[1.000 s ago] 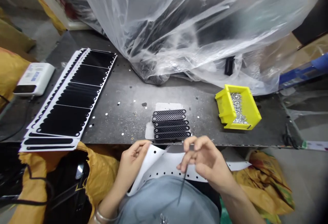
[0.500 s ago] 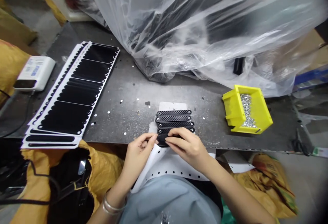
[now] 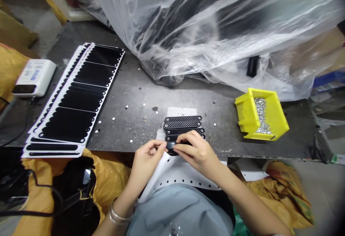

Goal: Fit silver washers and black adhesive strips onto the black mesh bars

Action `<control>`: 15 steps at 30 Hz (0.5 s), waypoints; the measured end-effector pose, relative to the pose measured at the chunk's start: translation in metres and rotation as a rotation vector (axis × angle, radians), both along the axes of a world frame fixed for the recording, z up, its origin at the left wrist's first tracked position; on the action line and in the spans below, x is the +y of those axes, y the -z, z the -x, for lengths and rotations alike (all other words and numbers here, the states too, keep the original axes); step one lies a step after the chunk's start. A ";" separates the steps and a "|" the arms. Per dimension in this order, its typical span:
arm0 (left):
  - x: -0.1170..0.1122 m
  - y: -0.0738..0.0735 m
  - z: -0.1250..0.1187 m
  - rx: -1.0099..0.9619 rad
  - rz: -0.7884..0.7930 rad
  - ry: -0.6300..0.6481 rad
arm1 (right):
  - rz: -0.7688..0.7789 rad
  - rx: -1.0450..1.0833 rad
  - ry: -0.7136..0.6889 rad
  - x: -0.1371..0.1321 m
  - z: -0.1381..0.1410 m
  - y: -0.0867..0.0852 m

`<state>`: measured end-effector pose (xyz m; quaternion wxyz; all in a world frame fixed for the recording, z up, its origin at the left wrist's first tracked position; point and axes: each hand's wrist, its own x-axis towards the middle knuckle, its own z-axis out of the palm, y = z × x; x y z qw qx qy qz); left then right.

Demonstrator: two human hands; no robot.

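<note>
Several black mesh strips lie side by side on a small white sheet at the front of the table. My right hand is pinched on the front strip, and its fingers cover most of that strip. Close beside it, my left hand grips a long white perforated backing strip, which curls down toward my lap. The fingers of both hands nearly meet at the strip's left end.
Stacked sheets of black strips on white backing lie at the table's left, beside a white box-shaped device. A yellow bin of small silver parts stands right. Clear plastic sheeting bulges behind the grey metal table.
My right hand has moved from above the white backing strip forward onto the front black strip. My left hand has shifted slightly forward with the backing strip.
</note>
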<state>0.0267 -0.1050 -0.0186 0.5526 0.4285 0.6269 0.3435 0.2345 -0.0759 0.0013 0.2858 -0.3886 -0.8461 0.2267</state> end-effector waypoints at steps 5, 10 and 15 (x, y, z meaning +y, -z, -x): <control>0.001 0.002 0.000 0.011 0.002 0.009 | -0.052 -0.058 0.010 -0.005 -0.004 -0.008; 0.001 0.002 0.001 0.058 0.003 0.037 | 0.229 0.018 0.206 -0.008 -0.047 -0.014; 0.005 -0.002 0.005 0.086 -0.032 0.051 | 0.341 0.199 0.243 -0.006 -0.068 -0.003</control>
